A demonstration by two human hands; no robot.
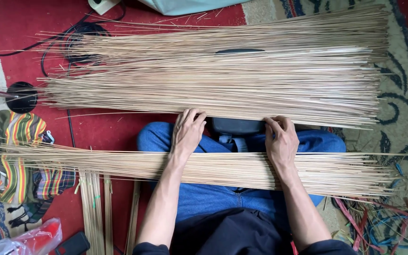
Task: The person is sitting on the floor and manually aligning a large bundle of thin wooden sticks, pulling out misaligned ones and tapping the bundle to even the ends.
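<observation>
Where seen from above, on a red carpet [105, 127]: broad spread of thin pale reed sticks [242, 75] laid crosswise, reaching nearly from edge to edge. Nearer, across the blue-jeaned lap [213, 193]: narrower sheaf of the same sticks [232, 167], resting over both thighs and under both forearms. At the near edge of the broad spread: left hand [187, 132], fingers bent, tips touching the sticks, nothing clasped; right hand [282, 139], fingers curled at that same edge, whether pinching a stick not discernible. Between the hands: dark padded block [237, 126], partly under the spread. At left: striped cloth [20, 156], bundles of flat slats [93, 208], black cable [72, 38], black round base [22, 97].
</observation>
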